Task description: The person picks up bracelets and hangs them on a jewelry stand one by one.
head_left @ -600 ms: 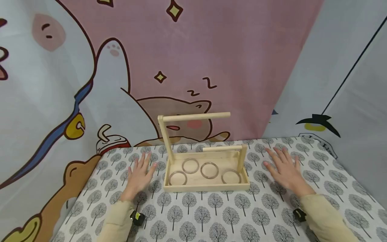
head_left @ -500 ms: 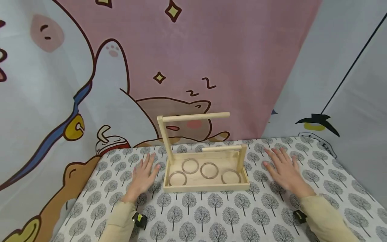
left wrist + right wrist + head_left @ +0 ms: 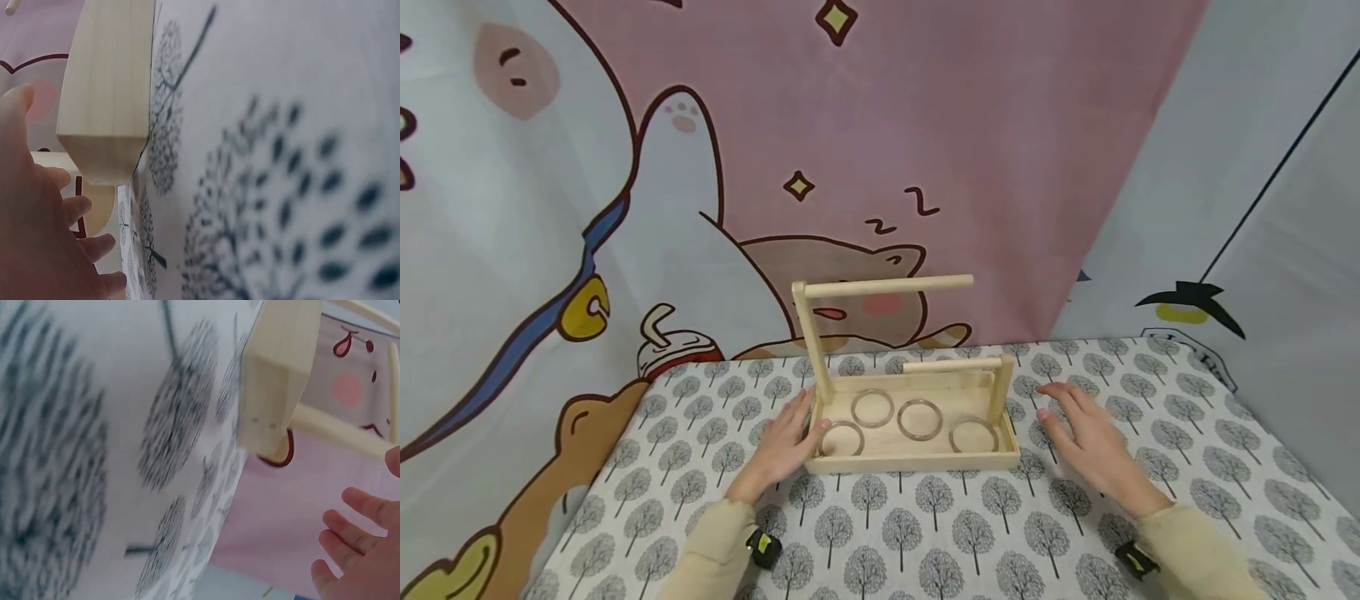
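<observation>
A pale wooden box stands ahead of me, with several clear brownish rings lying flat in it. A tall post at its left end bears a long rod; a shorter post at the right bears a short rod. My left hand is at the box's left end, thumb spread towards its rim. In the left wrist view its fingers look loosely bent; whether they touch the wood I cannot tell. My right hand, fingers relaxed, is apart from the box's right end.
Tree-patterned cloth covers the table. A cartoon curtain hangs behind the table's far edge. Each forearm carries a small black camera at the wrist.
My left hand has moved right, from the cloth beside the box to its left end. My right hand has shifted slightly left towards the box. Box and rings stay put.
</observation>
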A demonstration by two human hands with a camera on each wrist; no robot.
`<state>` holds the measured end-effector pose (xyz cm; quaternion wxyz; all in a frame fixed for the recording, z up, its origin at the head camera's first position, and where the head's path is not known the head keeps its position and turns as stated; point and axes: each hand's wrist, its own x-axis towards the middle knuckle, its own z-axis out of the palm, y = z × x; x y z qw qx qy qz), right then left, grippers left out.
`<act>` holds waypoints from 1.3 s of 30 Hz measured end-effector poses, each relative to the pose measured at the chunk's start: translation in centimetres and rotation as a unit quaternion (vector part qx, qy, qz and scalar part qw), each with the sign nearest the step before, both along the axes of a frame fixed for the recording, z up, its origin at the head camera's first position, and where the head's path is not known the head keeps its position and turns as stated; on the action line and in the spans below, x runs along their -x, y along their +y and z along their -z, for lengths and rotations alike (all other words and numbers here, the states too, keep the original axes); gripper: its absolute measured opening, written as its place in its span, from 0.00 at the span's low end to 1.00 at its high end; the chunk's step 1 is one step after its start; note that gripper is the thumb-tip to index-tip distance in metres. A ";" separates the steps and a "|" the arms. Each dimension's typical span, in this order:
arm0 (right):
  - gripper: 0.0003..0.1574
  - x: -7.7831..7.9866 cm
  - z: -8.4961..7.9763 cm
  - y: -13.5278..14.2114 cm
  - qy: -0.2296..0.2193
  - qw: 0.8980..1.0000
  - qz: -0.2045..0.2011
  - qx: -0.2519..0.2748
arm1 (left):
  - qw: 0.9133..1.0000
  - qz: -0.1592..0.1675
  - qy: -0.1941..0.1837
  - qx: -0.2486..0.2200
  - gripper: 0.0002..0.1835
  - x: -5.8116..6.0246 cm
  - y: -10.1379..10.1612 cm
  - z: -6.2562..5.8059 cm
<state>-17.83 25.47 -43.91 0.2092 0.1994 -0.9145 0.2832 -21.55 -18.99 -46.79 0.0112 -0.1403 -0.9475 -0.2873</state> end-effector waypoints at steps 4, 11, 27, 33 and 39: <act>0.23 -0.3 -0.2 -1.4 -0.001 1.000 -0.013 0.010 | 1.000 0.003 -0.014 0.025 0.41 -0.1 0.2 0.1; 0.23 -0.4 -0.1 -3.4 -0.015 0.999 -0.040 0.025 | 0.999 0.023 -0.018 0.034 0.44 -0.1 0.4 0.4; 0.24 0.2 0.1 -9.5 -0.081 0.992 -0.076 0.062 | 0.996 0.025 -0.042 0.075 0.53 -0.2 0.7 -0.4; 0.24 0.6 0.5 -11.2 -0.089 0.990 -0.088 0.071 | 0.996 0.028 -0.038 0.072 0.54 -0.3 0.7 -0.2; 0.27 1.0 0.7 -12.8 -0.124 0.984 -0.091 0.087 | 0.997 0.026 -0.035 0.066 0.56 -0.1 0.6 -0.1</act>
